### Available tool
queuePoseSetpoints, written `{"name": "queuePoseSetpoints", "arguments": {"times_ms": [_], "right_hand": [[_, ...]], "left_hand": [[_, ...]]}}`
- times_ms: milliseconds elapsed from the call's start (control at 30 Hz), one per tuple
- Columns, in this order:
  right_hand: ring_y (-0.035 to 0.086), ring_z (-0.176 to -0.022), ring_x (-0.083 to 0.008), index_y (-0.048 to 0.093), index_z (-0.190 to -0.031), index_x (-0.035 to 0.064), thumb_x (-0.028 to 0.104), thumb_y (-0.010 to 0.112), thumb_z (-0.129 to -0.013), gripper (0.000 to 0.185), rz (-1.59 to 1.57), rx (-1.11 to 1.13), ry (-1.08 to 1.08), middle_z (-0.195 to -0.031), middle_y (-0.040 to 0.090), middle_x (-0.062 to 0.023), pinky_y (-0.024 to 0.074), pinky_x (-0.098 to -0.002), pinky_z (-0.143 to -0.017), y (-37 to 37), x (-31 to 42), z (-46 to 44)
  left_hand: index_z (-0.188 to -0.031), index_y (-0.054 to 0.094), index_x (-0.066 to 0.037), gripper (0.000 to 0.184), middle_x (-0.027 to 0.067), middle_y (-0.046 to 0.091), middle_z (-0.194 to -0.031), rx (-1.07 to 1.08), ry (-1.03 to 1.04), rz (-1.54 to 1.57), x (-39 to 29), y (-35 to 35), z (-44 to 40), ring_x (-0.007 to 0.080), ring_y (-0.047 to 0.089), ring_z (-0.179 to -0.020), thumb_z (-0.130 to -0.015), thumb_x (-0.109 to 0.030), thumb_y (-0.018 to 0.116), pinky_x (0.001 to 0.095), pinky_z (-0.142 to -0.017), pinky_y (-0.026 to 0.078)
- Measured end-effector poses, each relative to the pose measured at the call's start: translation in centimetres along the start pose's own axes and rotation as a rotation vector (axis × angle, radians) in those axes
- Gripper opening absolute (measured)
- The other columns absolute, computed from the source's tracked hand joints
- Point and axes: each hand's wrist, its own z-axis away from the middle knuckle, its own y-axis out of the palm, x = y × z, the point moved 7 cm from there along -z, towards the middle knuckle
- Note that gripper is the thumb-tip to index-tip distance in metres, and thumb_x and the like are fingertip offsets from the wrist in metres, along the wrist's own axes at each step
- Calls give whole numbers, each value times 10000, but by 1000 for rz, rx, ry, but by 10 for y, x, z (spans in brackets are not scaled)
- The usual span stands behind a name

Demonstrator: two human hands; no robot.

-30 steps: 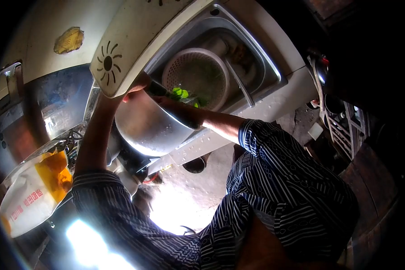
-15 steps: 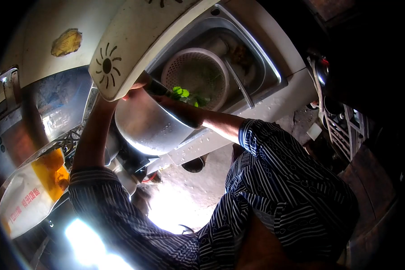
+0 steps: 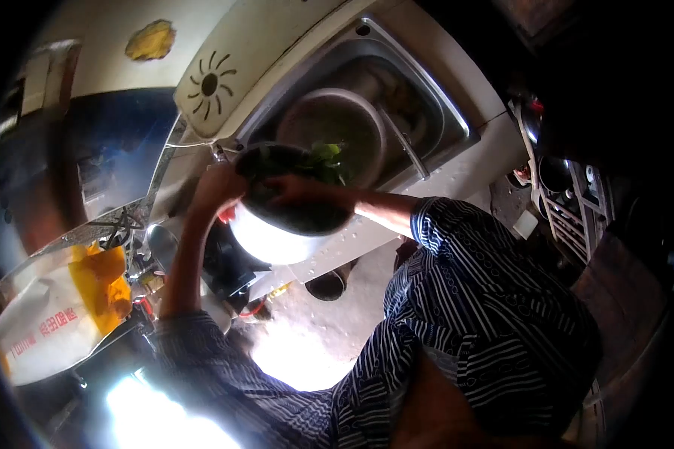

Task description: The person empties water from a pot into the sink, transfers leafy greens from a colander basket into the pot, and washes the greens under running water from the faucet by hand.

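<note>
A metal pot (image 3: pixel 277 241) is held beside the sink, its dark opening facing up and tipped slightly toward the basin. My left hand (image 3: pixel 221 187) is closed on the pot's left rim. Inside the opening, my right hand (image 3: pixel 296 191) reaches in from the right; shadow hides how its fingers lie. Green leaves (image 3: pixel 326 153) show at the pot's far edge, next to the colander. The round pink colander (image 3: pixel 382 138) sits in the metal sink (image 3: pixel 445 97), its inside dim.
A thin metal faucet or bar (image 3: pixel 404 142) crosses the sink beside the colander. A pale panel with a sunburst cutout (image 3: pixel 209 84) stands at the sink's left. At lower left lies a white and yellow bag (image 3: pixel 52 329). A slatted rack (image 3: pixel 569 217) stands at right.
The pot has turned from tipped over the colander to more upright, its opening now visible. My right hand has come into the opening, while my left stays on the rim.
</note>
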Motion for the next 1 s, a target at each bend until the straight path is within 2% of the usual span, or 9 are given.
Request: {"name": "queuePoseSetpoints", "arguments": {"times_ms": [133, 333, 533, 567, 667, 700, 800, 933, 1000], "right_hand": [[488, -1014, -178, 442, -1177, 29, 235, 635, -701, 554, 294, 5, 39, -1128, 516, -121, 377, -305, -879, 25, 4, 16], [488, -1008, -295, 481, -1123, 35, 261, 605, -608, 576, 892, 106, -317, -1119, 498, -155, 396, -402, -845, 86, 1, 18], [482, -889, -368, 533, -974, 52, 223, 490, -700, 326, 1468, 220, -200, -1019, 461, -205, 376, -602, -702, 149, -54, 27], [425, -1000, -360, 521, -981, 98, 257, 495, -716, 310, 1643, 316, -124, -1069, 428, -189, 399, -554, -699, 158, -54, 33], [426, -990, -361, 528, -943, 98, 260, 485, -724, 276, 1728, 564, -91, -1050, 432, -183, 409, -538, -690, 179, -66, 46], [457, -967, -318, 540, -906, 105, 259, 494, -722, 245, 1683, 394, -298, -1002, 461, -162, 407, -522, -710, 185, -39, 53], [515, -891, -260, 544, -837, 111, 248, 516, -714, 186, 1667, 571, -219, -906, 503, -118, 422, -467, -714, 197, -16, 57], [560, -656, -218, 527, -773, 72, 121, 552, -680, 108, 1263, 488, -313, -728, 505, -71, 459, -320, -533, 199, 9, 50], [544, -595, -217, 551, -862, 69, 66, 533, -690, 173, 1119, 268, -613, -671, 499, -63, 456, -316, -521, 180, 60, 47]], "left_hand": [[-699, 597, 40, 230, 219, 579, -639, -256, 163, 45, 67, 54, -5, 316, 601, -604, -647, -172, 523, 371, -599, 480], [-799, 583, 18, 246, 184, 578, -627, -470, 186, 560, 117, 94, 68, 294, 600, -584, -630, -159, 557, 367, -571, 473], [-946, 568, 0, 308, 91, 606, -766, -504, 174, 1338, 201, 212, 60, 133, 555, -715, -650, -58, 508, 258, -644, 434], [-964, 564, 5, 330, 53, 603, -792, -487, 199, 1397, 216, 237, 49, 121, 534, -709, -643, -45, 509, 253, -662, 424], [-984, 556, 0, 341, 25, 593, -837, -515, -5, 1106, 256, 308, 27, 116, 528, -711, -648, -41, 513, 251, -642, 423], [-977, 556, -25, 326, 30, 586, -862, -500, 30, 1411, 245, 320, 35, 112, 521, -706, -654, -51, 522, 241, -619, 418], [-974, 553, -33, 322, 23, 574, -870, -592, 16, 1484, 240, 331, 34, 108, 515, -703, -653, -59, 532, 232, -591, 411], [-924, 569, 9, 290, 47, 584, -763, -755, -69, 1643, 242, 355, 19, 131, 522, -659, -643, -50, 523, 253, -597, 431], [-938, 561, 23, 308, 68, 586, -795, -840, -50, 1685, 230, 351, 22, 161, 531, -666, -642, -52, 525, 273, -612, 441]]}}
